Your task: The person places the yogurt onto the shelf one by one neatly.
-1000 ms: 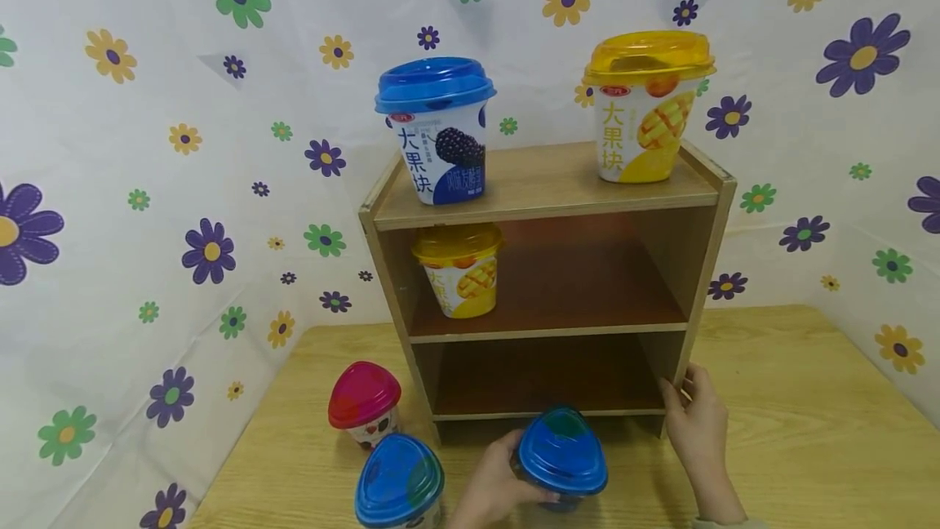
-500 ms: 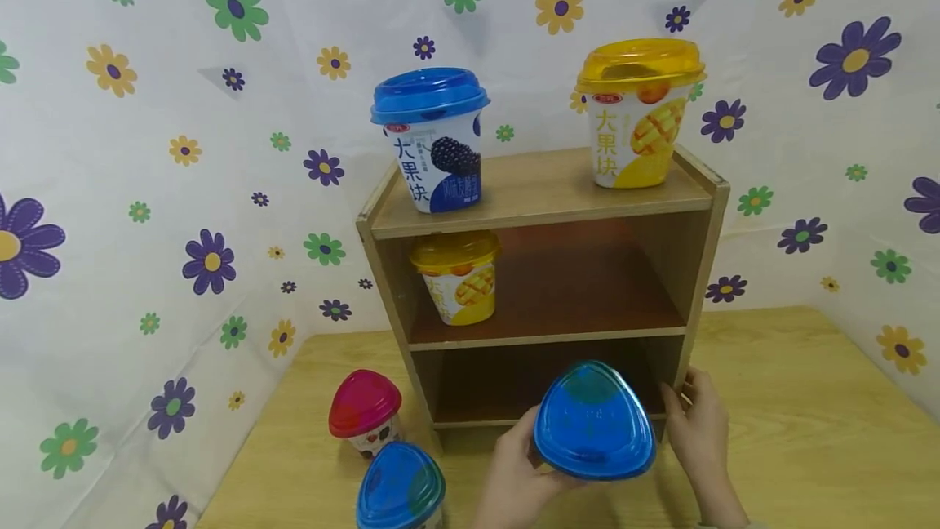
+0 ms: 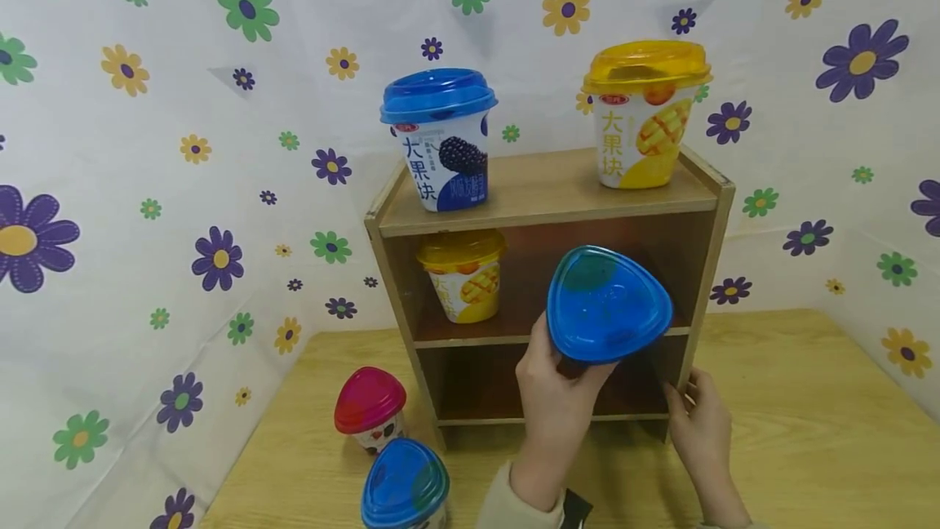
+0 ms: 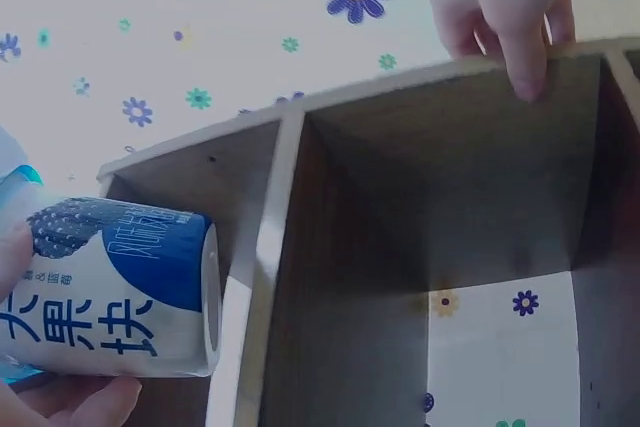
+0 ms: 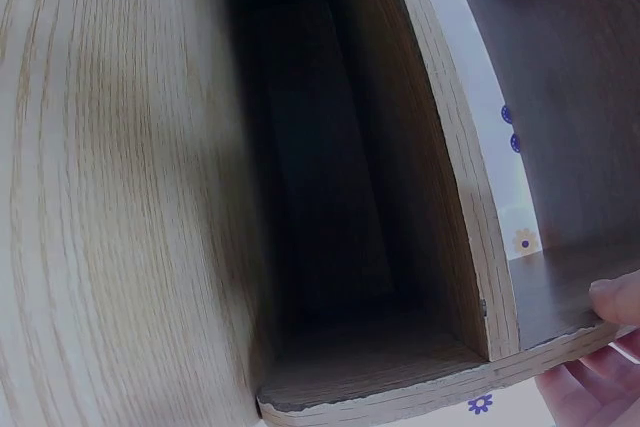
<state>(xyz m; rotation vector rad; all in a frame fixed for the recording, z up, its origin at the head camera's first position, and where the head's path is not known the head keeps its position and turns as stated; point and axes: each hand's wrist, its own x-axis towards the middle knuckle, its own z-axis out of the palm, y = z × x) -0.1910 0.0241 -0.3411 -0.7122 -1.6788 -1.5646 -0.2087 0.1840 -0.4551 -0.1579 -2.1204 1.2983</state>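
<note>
My left hand [image 3: 556, 398] holds a blue-lidded yogurt cup [image 3: 608, 304] by its body, the lid tilted up at me. It is raised in front of the right part of the wooden shelf's [image 3: 543, 178] middle level. In the left wrist view the cup [image 4: 110, 287] shows a blackberry print, with its base close to a shelf board's front edge. Low down on the right side panel, my right hand [image 3: 701, 419] grips the edge, and in the right wrist view its thumb [image 5: 618, 297] lies on the panel's inner side.
On the shelf top stand a blue-lidded cup [image 3: 444, 141] and a yellow-lidded cup [image 3: 646, 117]. Another yellow-lidded cup [image 3: 463, 276] sits at the middle level's left. A pink-lidded cup [image 3: 370, 402] and a second blue-lidded cup [image 3: 405, 484] are on the wooden table [image 3: 808, 431].
My left hand has lifted the blue-lidded cup from low in front of the shelf, up and slightly right to the middle level. The right hand has stayed on the side panel.
</note>
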